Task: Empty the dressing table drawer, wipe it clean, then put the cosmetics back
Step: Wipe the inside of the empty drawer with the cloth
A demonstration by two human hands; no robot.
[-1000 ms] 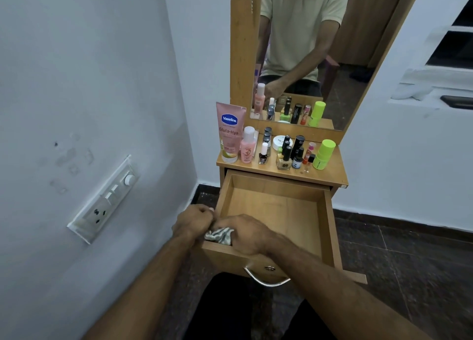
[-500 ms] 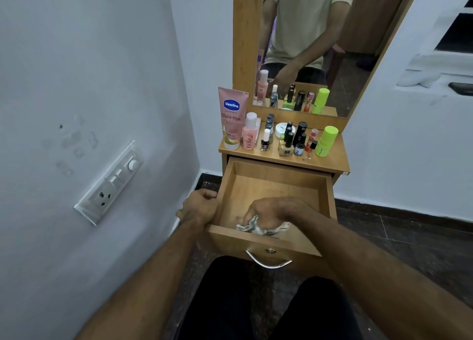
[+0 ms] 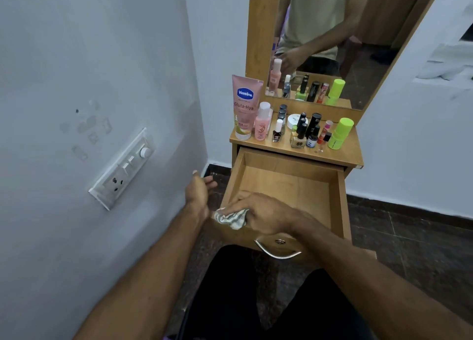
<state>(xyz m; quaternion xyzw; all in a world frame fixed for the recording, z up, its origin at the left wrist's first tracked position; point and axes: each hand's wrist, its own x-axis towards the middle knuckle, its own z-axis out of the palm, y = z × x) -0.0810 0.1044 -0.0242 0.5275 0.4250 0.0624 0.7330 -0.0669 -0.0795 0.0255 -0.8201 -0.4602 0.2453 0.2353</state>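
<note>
The wooden drawer [image 3: 289, 183] is pulled out and holds no cosmetics. My right hand [image 3: 266, 215] presses a crumpled striped cloth [image 3: 231, 219] against the drawer's front left corner, fingers curled over it. To the left of the drawer, off its side, my left hand [image 3: 201, 192] hovers with loose fingers and holds nothing. On the table top [image 3: 343, 155] stand the cosmetics: a pink Vaseline tube [image 3: 244, 106], a pink bottle [image 3: 262, 122], several nail polish bottles [image 3: 298, 135], a white jar [image 3: 294, 120] and a green stick [image 3: 340, 133].
A mirror [image 3: 332, 37] rises behind the table top and reflects a person's torso. A white switchboard [image 3: 122, 169] sits on the wall at left. The drawer's metal handle [image 3: 277, 251] faces me above my dark trousers. Dark tiles cover the floor.
My left hand has let go of the drawer's left edge and moved away to the left. My right hand has slid the cloth from the drawer's front middle to its front left corner.
</note>
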